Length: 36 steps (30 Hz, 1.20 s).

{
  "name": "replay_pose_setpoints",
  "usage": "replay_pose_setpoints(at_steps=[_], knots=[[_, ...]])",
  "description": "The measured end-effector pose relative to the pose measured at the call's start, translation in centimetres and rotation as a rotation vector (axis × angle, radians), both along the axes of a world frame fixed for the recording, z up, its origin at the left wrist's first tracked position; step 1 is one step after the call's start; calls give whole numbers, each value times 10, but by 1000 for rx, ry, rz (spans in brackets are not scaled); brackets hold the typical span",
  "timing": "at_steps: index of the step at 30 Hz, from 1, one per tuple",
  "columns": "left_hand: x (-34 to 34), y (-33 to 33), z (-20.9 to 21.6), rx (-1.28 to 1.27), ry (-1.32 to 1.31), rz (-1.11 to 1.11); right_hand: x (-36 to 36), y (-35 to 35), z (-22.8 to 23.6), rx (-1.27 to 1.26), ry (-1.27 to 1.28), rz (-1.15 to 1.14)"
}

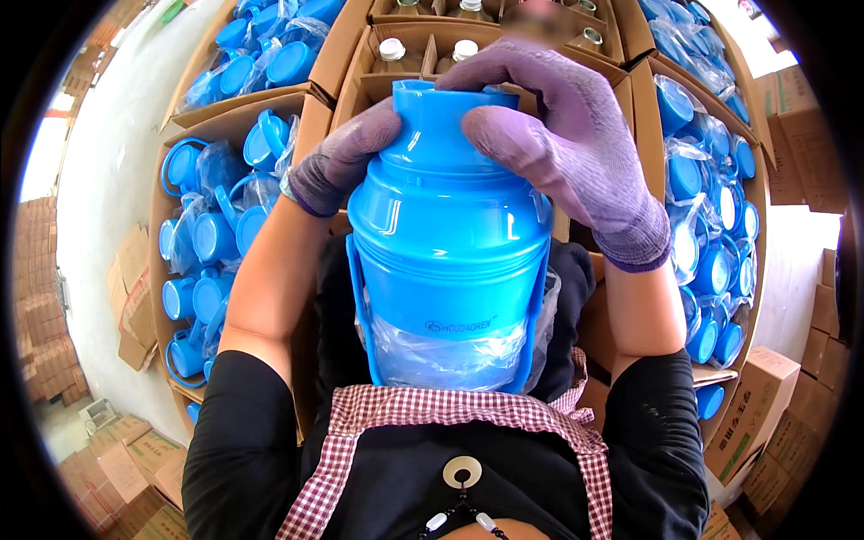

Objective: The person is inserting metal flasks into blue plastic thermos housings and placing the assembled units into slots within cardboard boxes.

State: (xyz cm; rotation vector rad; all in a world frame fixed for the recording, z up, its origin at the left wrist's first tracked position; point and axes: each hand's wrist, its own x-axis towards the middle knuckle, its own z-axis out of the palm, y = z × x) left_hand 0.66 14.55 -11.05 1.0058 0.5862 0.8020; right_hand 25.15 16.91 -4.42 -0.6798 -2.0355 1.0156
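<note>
A glossy blue plastic thermos jug point(450, 243) stands upright against my checked apron, a blue carrying handle hanging down its sides. Clear plastic bag point(441, 351) bunches round its lower part. My left hand point(337, 162), in a purple knit glove, presses the left side of the jug's neck. On the other side my right hand point(576, 135), gloved alike, curls over the top, its thumb on the front of the neck and its fingers behind the rim. Both hands are closed on the neck. The far side of the jug and some fingertips are hidden.
Open cartons flank me, filled with blue handled lids or cups point(214, 238) in clear bags, at left and right point(715, 270). Ahead, a divided carton point(360, 54) holds clear bottles with white caps point(392, 52). Closed cartons point(751, 405) stand at the right; more are stacked at the left.
</note>
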Motion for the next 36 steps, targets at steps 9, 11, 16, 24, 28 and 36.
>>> replay_pose_setpoints(at_steps=[9, 11, 16, 24, 28, 36], knots=[[-11, -16, -3, -60, 161, 11, -2, -21, -41, -36, 115, -55], [-5, -23, 11, -39, 195, 18, 1, -22, -45, -106, 179, -3], [1, -38, 28, -42, 293, 91, 3, -17, -51, -265, 268, 97], [20, -57, 60, 252, 877, 255, 5, -11, -96, -490, 604, 151], [9, -64, 43, 220, 568, 230, 13, -46, -77, -545, 473, -89], [8, -54, -1, -118, -52, 72, 4, -112, 46, 368, 141, 190]])
